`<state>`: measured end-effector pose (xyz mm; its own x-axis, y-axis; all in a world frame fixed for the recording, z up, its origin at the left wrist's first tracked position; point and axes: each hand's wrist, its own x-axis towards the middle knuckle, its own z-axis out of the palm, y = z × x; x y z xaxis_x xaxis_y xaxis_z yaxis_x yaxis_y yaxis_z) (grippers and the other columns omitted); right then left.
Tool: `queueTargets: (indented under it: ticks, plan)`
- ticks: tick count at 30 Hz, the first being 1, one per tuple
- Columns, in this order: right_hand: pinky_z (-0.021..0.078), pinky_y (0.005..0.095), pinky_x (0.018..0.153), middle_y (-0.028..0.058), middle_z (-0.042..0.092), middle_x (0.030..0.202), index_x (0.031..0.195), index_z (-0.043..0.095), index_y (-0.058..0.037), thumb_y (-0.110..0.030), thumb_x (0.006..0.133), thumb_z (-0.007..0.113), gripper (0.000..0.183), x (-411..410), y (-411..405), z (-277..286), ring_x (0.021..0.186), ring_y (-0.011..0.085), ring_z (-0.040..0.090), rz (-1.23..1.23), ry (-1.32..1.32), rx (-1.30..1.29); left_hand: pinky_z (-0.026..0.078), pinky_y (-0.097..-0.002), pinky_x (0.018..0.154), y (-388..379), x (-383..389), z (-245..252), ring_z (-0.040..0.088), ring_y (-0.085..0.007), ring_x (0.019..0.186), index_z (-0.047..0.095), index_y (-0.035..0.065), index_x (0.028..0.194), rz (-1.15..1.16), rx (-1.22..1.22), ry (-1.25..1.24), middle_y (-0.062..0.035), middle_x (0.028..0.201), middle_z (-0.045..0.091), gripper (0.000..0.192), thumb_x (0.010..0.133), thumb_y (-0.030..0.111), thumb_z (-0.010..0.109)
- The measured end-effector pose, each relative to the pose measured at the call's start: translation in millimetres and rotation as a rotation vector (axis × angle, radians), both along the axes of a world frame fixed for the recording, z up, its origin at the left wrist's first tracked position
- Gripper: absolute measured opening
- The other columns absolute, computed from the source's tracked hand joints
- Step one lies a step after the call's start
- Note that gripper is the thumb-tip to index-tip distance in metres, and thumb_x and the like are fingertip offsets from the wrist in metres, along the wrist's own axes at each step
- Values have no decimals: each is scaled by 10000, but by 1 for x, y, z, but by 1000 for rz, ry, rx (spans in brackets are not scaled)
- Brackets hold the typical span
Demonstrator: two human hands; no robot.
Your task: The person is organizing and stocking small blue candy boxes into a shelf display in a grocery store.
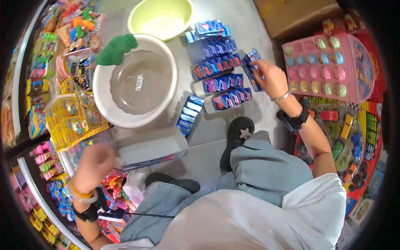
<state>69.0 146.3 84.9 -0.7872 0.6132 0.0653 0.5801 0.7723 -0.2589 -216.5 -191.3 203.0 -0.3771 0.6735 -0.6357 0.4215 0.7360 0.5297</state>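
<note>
My right hand (271, 78) is over a row of small blue packets (249, 59) on the grey floor, its fingertips at the packets; whether it grips them is unclear. Blurred, my left hand (97, 164) hovers at the left end of a long white open-topped box (153, 145), and its fingers cannot be made out. Between the hands, a single strip of blue packets (189, 115) lies apart. Several rows of blue, red and purple packets (217, 67) are lined up beyond it, some in white trays (202, 88).
A white basin (170, 93) with a green cloth (115, 50) on its rim stands ahead, a yellow-green basin (161, 18) behind it. Toy shelves (18, 78) run along the left. At right are a cardboard box (300, 15), a pink toy case (315, 67) and a toy-car set (340, 140).
</note>
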Motion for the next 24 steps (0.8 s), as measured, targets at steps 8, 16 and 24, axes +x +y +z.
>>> queueTargets:
  ticks: [8,16,24]
  plan:
    - [456,394,561,96,591,791,926,541,-110,-154,761,545,172,35,-8,-29,674,300,573,11,-118,-26,394,-200,568,16,-11,-38,467,-84,605,464,29,1000,417,399,-119,-16,728,488,157,877,108,409]
    - [469,358,605,117,596,761,977,533,-50,-76,738,532,240,29,-54,-78,655,272,587,312,-188,-514,476,-250,592,-18,58,-144,576,-142,764,350,85,1182,217,-70,-557,-65,873,545,359,837,56,448]
    - [524,282,556,168,614,763,975,493,44,-127,844,428,225,-14,-138,-142,649,212,631,-241,-246,-1817,446,-289,795,-11,81,-267,566,-225,912,478,32,1170,39,82,-294,-146,1010,569,365,811,-5,425]
